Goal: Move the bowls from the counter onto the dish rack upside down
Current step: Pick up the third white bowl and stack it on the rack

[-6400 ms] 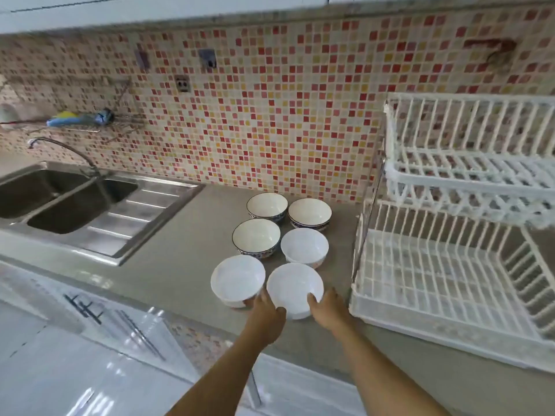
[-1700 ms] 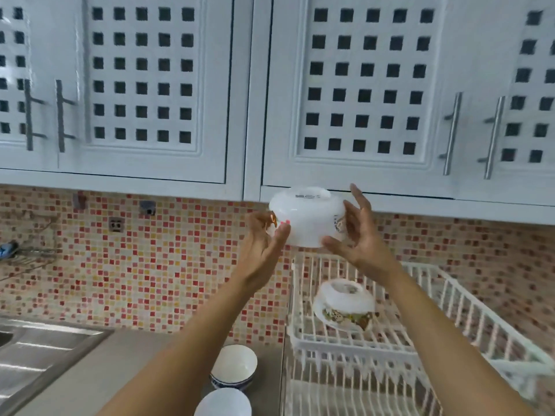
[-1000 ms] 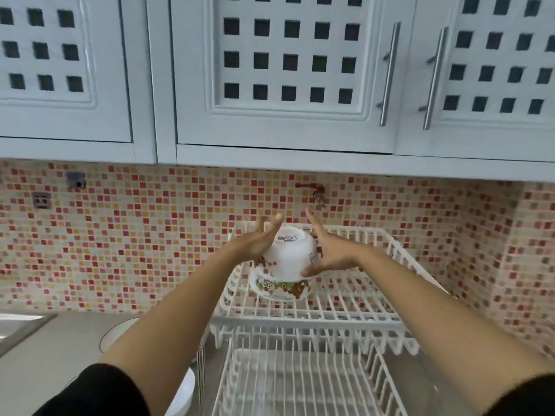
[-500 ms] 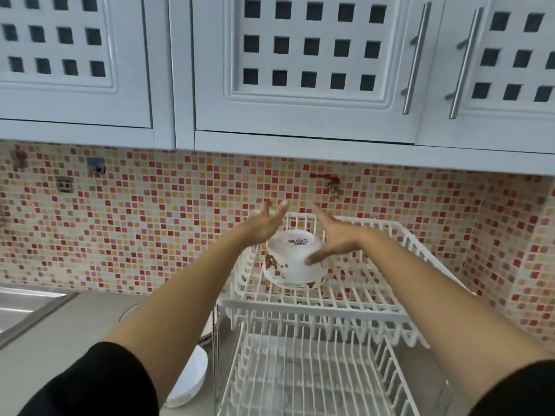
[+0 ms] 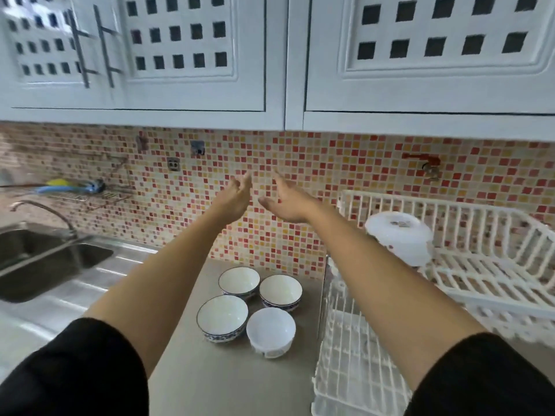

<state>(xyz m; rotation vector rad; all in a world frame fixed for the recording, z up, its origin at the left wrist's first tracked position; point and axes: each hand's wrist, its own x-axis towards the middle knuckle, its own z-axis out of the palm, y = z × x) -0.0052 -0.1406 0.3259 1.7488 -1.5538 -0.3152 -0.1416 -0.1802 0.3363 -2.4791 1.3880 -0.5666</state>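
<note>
both hands up by the tiled wall, left hand point(image 5: 237, 196) and right hand point(image 5: 288, 202) spread loose, nothing in either. four bowls point(image 5: 249, 310) sit upright on the counter point(image 5: 210, 376). an upside-down white bowl point(image 5: 398, 237) rests on the dish rack point(image 5: 480, 265) top tier, its lower edge hidden by the forearm. rack's right end cut off, sink point(image 5: 45, 259) blurred.

white cabinet doors point(image 5: 192, 52) with square cutouts hang above a red-and-yellow mosaic backsplash point(image 5: 300, 181); a steel double sink point(image 5: 45, 259) with faucet point(image 5: 45, 213) sits far left.
</note>
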